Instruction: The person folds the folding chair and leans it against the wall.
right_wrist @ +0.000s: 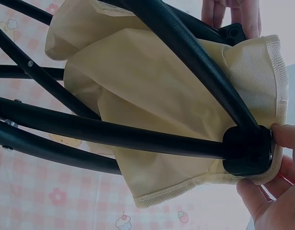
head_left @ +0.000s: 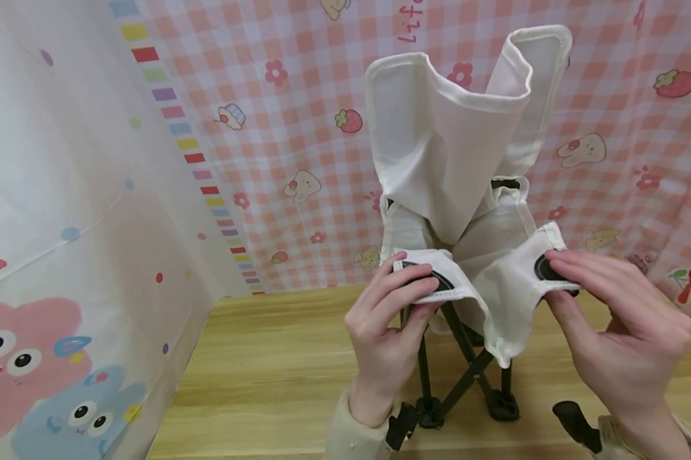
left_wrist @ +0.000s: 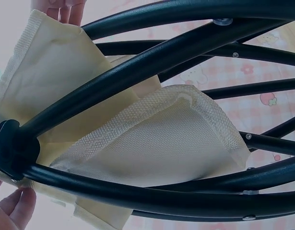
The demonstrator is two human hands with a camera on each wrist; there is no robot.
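A small folding chair (head_left: 477, 140) of cream fabric stands partly folded on the table, its seat sagging between the hands. My left hand (head_left: 388, 319) grips the front left seat corner, fingers over the black patch and thumb beneath. The right hand (head_left: 621, 313) pinches the other front corner (head_left: 552, 265) the same way. Black crossed legs (head_left: 466, 377) show below the fabric. In the left wrist view, a black plastic joint (left_wrist: 15, 151) sits at the corner by my fingers. The right wrist view shows the matching joint (right_wrist: 248, 151) between thumb and fingers.
The wooden table (head_left: 264, 364) lies under the chair. Behind it hangs a pink checked curtain (head_left: 299, 147), close to the chair's raised back. A white patterned cloth (head_left: 92, 191) hangs at the left. Black straps (head_left: 575, 425) show at both wrists.
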